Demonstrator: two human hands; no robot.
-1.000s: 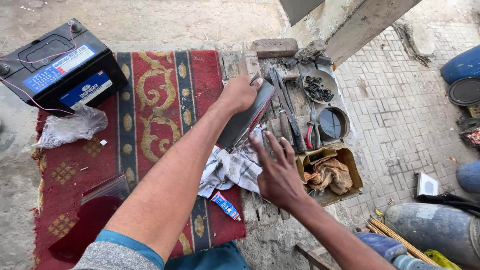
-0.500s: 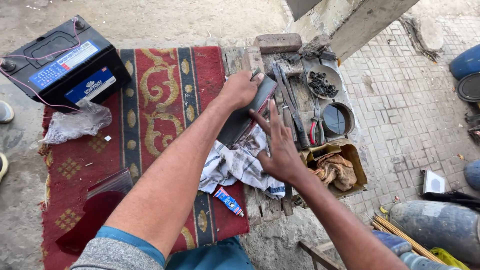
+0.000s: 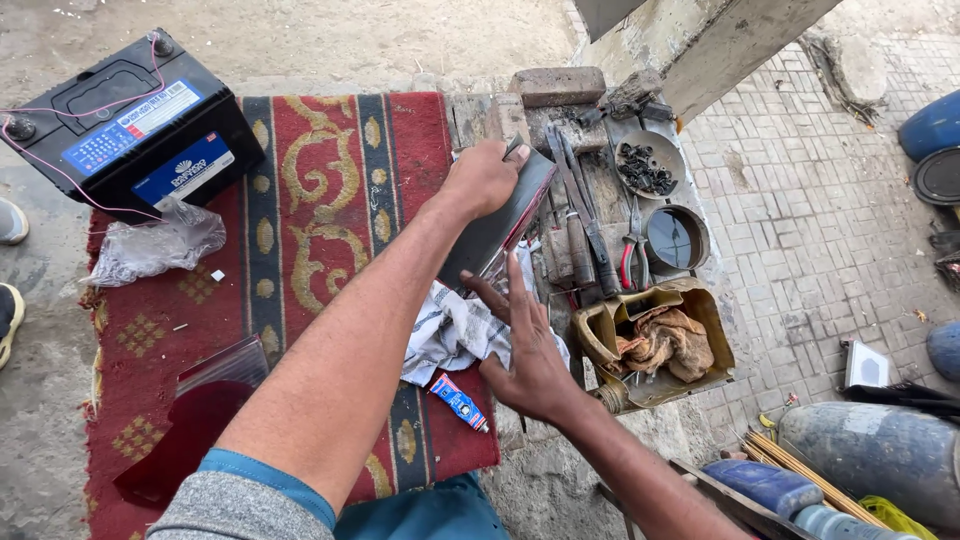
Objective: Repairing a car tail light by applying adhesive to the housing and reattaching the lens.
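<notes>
The left hand [image 3: 485, 178] closes over the top end of a dark flat panel [image 3: 495, 225] with a red edge, thumb and fingers wrapped round it. The right hand [image 3: 530, 350] is open with fingers spread, fingertips braced at the panel's lower end; I cannot tell whether they truly touch it. The panel sits at the rug's [image 3: 320, 200] right edge, above a crumpled cloth [image 3: 450, 330]. Its long axis runs from 1 o'clock down to 7 o'clock, upper end toward the tools [image 3: 585, 230]. With only one end gripped, the panel could slip and twist down onto the cloth and small glue tube [image 3: 460, 402].
</notes>
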